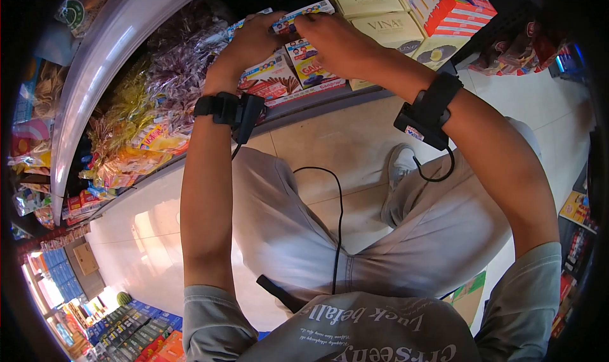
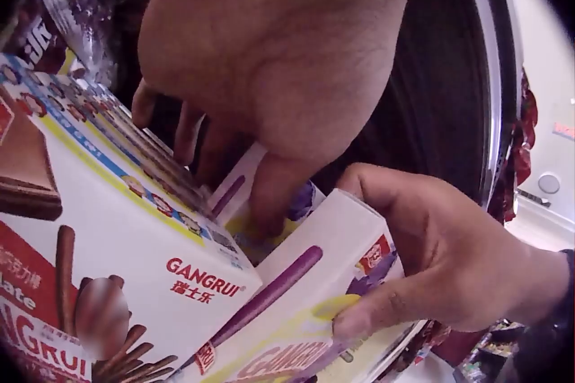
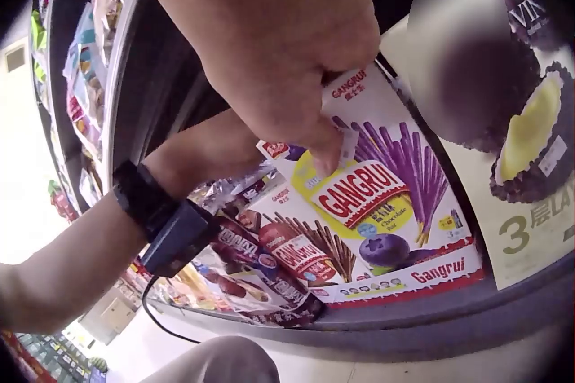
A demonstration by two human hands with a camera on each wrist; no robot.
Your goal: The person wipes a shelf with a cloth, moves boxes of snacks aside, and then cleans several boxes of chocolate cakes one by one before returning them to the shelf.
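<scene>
A white and purple Gangrui chocolate stick box (image 3: pixel 386 194) with a blueberry picture stands at the shelf front. My right hand (image 1: pixel 339 41) grips its top edge, thumb on the printed face and fingers behind it. My left hand (image 2: pixel 278 51) reaches down behind that box. Its thumb lies on the face of a second purple box (image 2: pixel 235 187), with the fingers on the far side, partly hidden. Directly beside them is a row of brown-pictured Gangrui chocolate stick boxes (image 1: pixel 269 79), packed one behind another.
Cream Vina boxes (image 1: pixel 380 26) stand right of the purple box, with red and white boxes (image 1: pixel 460 13) further right. Shiny plastic-wrapped snack bags (image 1: pixel 171 57) fill the shelf on the left. The dark shelf edge (image 3: pixel 422 325) runs along the front, above a tiled floor.
</scene>
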